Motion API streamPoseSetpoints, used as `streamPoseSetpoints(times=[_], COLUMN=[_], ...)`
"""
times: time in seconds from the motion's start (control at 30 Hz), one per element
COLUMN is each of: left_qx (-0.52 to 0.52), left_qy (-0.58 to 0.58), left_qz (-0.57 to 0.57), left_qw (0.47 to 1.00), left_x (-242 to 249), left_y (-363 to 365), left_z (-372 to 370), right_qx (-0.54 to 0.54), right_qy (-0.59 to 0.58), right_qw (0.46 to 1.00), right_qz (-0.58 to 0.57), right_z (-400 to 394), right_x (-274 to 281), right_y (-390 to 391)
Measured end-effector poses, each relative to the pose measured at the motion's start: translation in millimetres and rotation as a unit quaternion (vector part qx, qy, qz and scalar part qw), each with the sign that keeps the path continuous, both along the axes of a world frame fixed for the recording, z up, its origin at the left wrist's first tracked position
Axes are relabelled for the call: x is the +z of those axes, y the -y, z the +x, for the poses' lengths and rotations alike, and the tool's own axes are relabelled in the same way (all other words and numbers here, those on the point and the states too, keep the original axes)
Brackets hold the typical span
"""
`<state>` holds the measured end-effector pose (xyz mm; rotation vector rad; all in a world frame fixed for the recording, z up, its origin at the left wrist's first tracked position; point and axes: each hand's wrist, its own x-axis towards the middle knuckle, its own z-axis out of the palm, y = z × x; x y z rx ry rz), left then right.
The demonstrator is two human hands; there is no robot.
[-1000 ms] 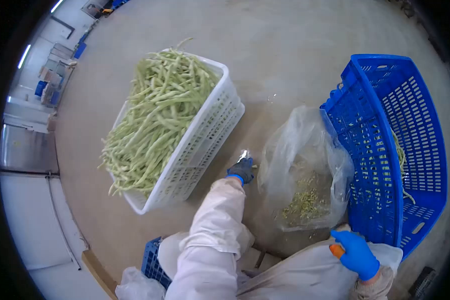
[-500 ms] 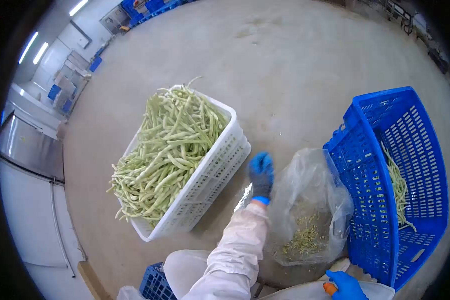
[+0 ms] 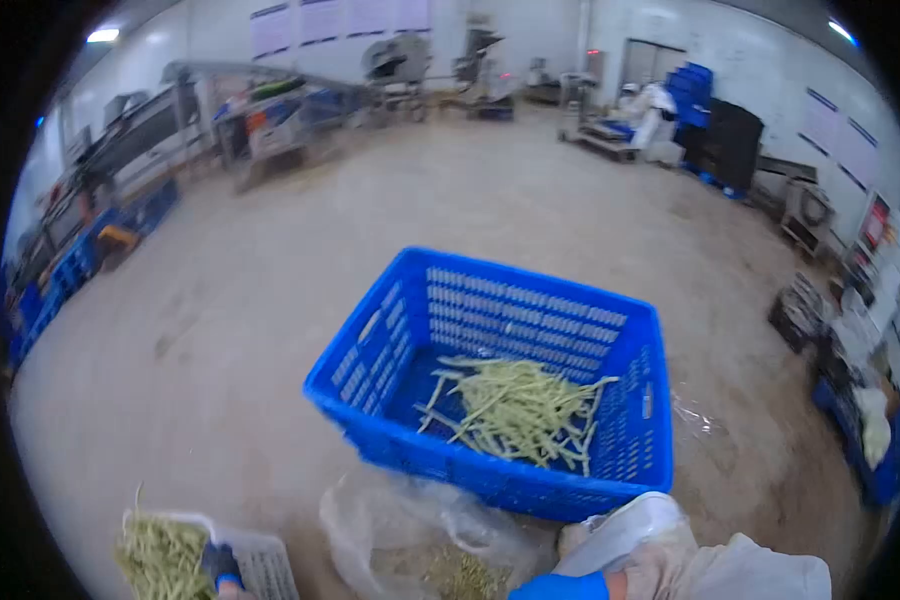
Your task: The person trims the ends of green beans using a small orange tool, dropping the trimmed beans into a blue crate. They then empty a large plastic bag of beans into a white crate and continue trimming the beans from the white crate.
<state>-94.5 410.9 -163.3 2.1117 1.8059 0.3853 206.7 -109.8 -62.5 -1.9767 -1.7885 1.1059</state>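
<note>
At the lower left, my left hand (image 3: 222, 566), in a dark and blue glove, is at the edge of the green beans (image 3: 160, 560) heaped in a white crate (image 3: 275, 568); its fingers are blurred and partly hidden. My right hand (image 3: 560, 587), in a blue glove, lies at the bottom edge near my knee, its fingers out of sight. In front of me stands a blue crate (image 3: 440, 457) with a loose pile of beans (image 3: 520, 405) on its bottom. A clear plastic bag (image 3: 365, 515) with small green scraps (image 3: 470, 577) sits between the two crates.
Conveyor equipment (image 3: 150, 125) and blue crates (image 3: 65, 285) line the left side. Machines (image 3: 398, 70) stand along the back wall. A person in white (image 3: 653, 120) is at the back right by stacked blue crates (image 3: 690, 92). More equipment stands along the right.
The view has swung right, so the blue crate is now central and the white crate lower left. My left hand has gone from beside the white crate to its beans. The orange handle by my right hand no longer shows.
</note>
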Motion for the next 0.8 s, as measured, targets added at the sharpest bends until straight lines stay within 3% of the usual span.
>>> streamPoseSetpoints(times=[0.03, 0.07, 0.13, 0.17, 0.23, 0.27, 0.37, 0.4, 0.43, 0.5, 0.57, 0.6, 0.63, 0.67, 0.7, 0.8], left_qx=[0.007, -0.005, 0.007, -0.023, -0.073, -0.069, -0.044, -0.158, -0.119, -0.090, -0.051, -0.027, -0.077, -0.073, -0.115, -0.178], left_qy=[-0.018, -0.107, -0.101, -0.212, -0.413, -0.413, -0.372, -0.293, -0.232, -0.183, -0.168, -0.158, -0.130, -0.014, 0.015, 0.034], left_qz=[-0.025, 0.114, 0.113, 0.045, -0.091, -0.085, -0.145, 0.090, 0.025, 0.004, 0.019, 0.032, 0.029, -0.035, 0.070, 0.111], left_qw=[0.999, 0.988, 0.988, 0.976, 0.903, 0.904, 0.916, 0.939, 0.965, 0.979, 0.984, 0.987, 0.988, 0.997, 0.991, 0.977], left_x=[-15, -55, -41, -21, 14, 27, 49, -7, -69, -53, -47, -54, 17, 24, 15, 93], left_y=[1, -16, 16, 42, 81, 103, 157, 138, 123, 182, 225, 241, 268, 269, 274, 308], left_z=[-12, -30, -16, -2, 20, 32, 47, 21, 0, 36, 45, 47, 63, 66, 65, 62], right_qx=[0.031, 0.018, 0.030, 0.027, 0.047, 0.048, 0.062, 0.096, 0.148, 0.068, 0.082, 0.066, 0.060, 0.067, 0.060, 0.050], right_qy=[-0.006, -0.001, -0.011, -0.015, -0.010, -0.009, -0.011, -0.035, -0.061, -0.078, -0.061, -0.043, -0.012, -0.024, -0.026, -0.005], right_qw=[0.999, 0.999, 0.999, 0.999, 0.999, 0.999, 0.997, 0.994, 0.983, 0.995, 0.990, 0.995, 0.998, 0.997, 0.998, 0.998], right_qz=[0.024, 0.031, 0.035, 0.039, -0.008, -0.002, 0.036, -0.028, -0.095, -0.011, 0.092, 0.056, 0.023, 0.012, 0.006, -0.041], right_z=[0, 2, 4, 7, 7, 7, 7, 11, 11, 11, 19, 16, 18, 19, 22, 19], right_x=[-9, -4, 11, 10, 10, 9, 9, 11, 10, -13, -24, -16, -14, -15, -16, -11], right_y=[2, 1, 2, 6, 3, 4, 5, 0, -6, 8, 10, 4, -1, -2, -8, -14])
